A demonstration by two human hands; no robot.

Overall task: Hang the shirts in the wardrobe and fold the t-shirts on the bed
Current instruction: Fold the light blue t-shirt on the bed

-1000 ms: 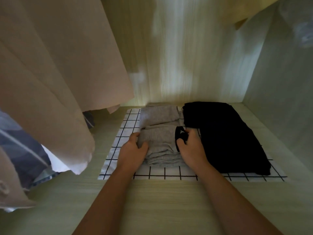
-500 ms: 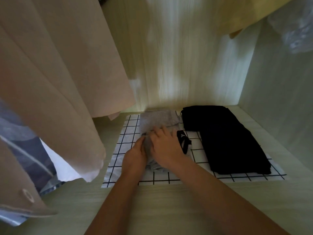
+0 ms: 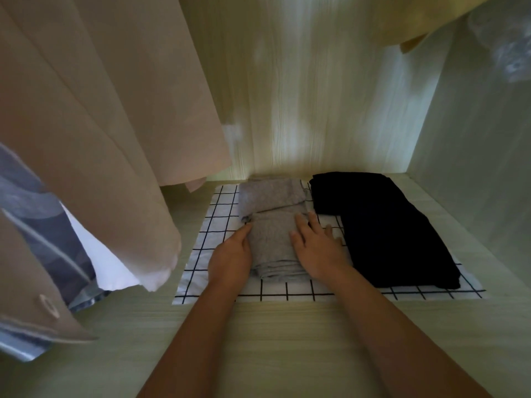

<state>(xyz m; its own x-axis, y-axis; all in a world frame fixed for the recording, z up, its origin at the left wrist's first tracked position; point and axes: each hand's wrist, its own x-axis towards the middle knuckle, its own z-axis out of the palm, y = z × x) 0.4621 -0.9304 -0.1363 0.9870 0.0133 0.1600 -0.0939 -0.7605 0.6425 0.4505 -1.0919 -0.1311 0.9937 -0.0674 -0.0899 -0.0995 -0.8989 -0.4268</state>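
Two hands, both flat, fingers straight: left hand (image 3: 232, 258) against left edge of front grey t-shirt (image 3: 273, 245), right hand (image 3: 317, 249) pressing its right edge. Behind it, second grey t-shirt (image 3: 271, 193), folded, touching. One black folded pile (image 3: 390, 228) just right. All on one checked liner (image 3: 219, 214), wardrobe floor (image 3: 287, 346). Beige shirts (image 3: 115, 110) hang left, count unclear.

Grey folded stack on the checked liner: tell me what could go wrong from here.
1. Both the left hand and right hand lie flat against the sides of the grey stack; sliding them away could drag its layers askew.
2. The checked liner looks rumpled near the left hand, so pushing may bunch it.
3. The beige shirt hangs close on the left; an arm might snag it.
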